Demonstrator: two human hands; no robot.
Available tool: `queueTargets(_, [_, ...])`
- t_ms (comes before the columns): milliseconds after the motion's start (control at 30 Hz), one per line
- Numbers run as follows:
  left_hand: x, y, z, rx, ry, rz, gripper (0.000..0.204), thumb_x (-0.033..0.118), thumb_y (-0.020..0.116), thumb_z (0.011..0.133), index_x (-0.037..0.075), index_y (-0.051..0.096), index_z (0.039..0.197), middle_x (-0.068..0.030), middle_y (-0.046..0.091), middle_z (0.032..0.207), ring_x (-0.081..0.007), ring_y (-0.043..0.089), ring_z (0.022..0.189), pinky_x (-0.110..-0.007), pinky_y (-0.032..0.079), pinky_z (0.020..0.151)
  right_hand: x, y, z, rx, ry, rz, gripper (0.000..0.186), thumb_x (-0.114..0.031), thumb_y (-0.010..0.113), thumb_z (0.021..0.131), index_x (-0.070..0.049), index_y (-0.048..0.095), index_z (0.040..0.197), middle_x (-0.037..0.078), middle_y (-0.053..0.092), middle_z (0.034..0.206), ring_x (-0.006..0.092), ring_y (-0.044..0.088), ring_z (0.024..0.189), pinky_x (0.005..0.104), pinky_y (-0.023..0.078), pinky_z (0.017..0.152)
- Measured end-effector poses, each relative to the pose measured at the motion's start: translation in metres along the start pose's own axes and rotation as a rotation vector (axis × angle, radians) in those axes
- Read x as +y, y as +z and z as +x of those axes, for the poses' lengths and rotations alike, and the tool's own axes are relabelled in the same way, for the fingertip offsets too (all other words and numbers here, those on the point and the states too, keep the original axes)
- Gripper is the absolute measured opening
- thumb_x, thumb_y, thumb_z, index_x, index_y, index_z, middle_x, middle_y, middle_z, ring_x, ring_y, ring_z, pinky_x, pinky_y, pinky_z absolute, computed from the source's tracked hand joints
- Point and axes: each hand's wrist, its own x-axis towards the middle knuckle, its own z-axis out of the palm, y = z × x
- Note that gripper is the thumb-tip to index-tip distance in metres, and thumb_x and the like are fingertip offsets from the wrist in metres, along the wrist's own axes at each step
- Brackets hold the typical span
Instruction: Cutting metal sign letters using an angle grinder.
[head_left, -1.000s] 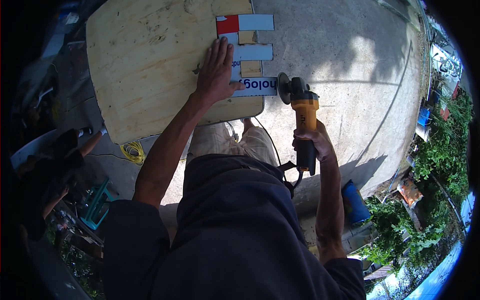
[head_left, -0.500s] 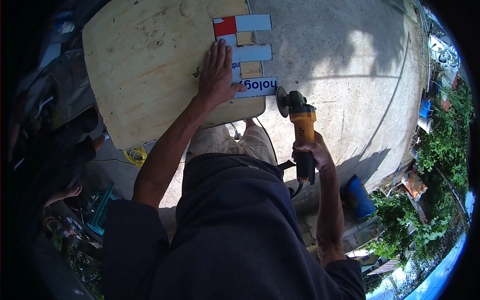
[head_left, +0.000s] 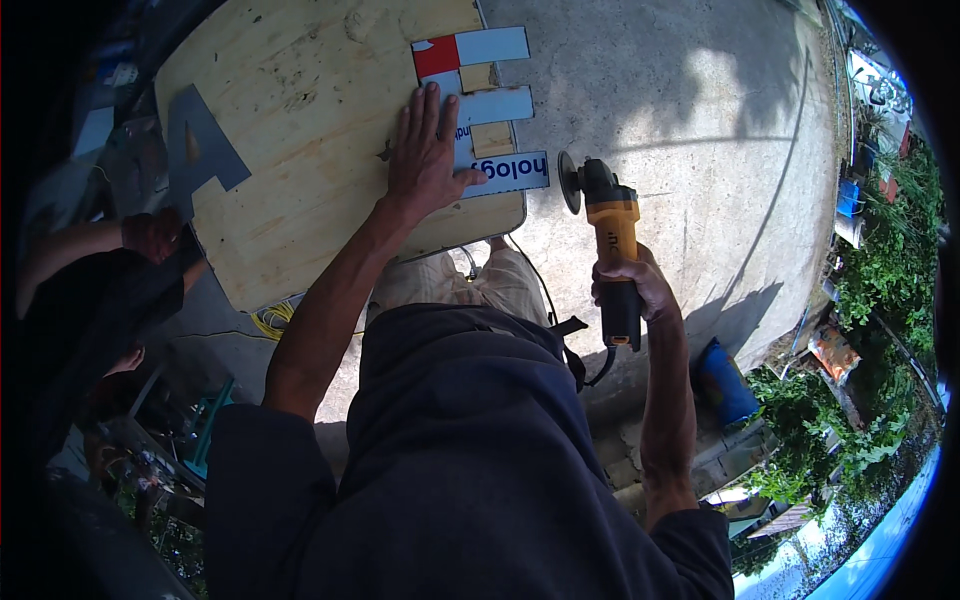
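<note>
My left hand [head_left: 422,160] lies flat, fingers extended, on a white sheet piece [head_left: 497,104] cut with three arms, marked with red and blue printing. The piece rests on a plywood board [head_left: 300,170], its arms reaching past the board's right edge. My right hand [head_left: 635,282] is closed around a yellow-and-black angle grinder [head_left: 615,222], held upright in the picture. The grinder's disc [head_left: 570,183] is just right of the lowest arm's end, with a small gap between them. A black cord runs from the tool's bottom.
A grey letter-shaped cut-out [head_left: 218,150] lies at the board's left. A co-worker's hand [head_left: 150,236] is beside it. A yellow cable [head_left: 272,322] lies below the board, a green stool [head_left: 208,430] lower left. Right are concrete ground, a blue sack [head_left: 727,385] and plants [head_left: 880,260].
The grey cut-out now shows on the board's left side, and the co-worker's hand has come up beside it. My grinder has shifted slightly away from the piece's end.
</note>
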Motion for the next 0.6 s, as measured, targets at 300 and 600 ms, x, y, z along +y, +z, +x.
queueTargets(300, [0.001,-0.001,-0.001,-0.011,-0.003,-0.042,0.125,0.059,0.087,0.07,-0.005,0.026,0.159,-0.0314,0.015,0.168,-0.0444,0.013,0.158,-0.055,0.011,0.128,-0.006,0.006,0.013,-0.091,0.04,0.057,0.04,-0.014,0.078,0.074,0.001,0.057,0.105,0.01,0.065,0.075,0.0226,0.07,0.061,0.0366,0.063,0.059])
queueTargets(600, [0.002,-0.001,0.0,0.002,-0.002,-0.036,0.123,0.057,0.087,0.07,-0.006,0.028,0.158,-0.0317,0.017,0.167,-0.0445,0.014,0.157,-0.055,0.011,0.128,0.013,0.002,0.001,-0.098,0.086,0.086,0.041,-0.012,0.074,0.077,-0.002,0.056,0.112,0.011,0.065,0.077,0.0237,0.069,0.062,0.0393,0.062,0.06])
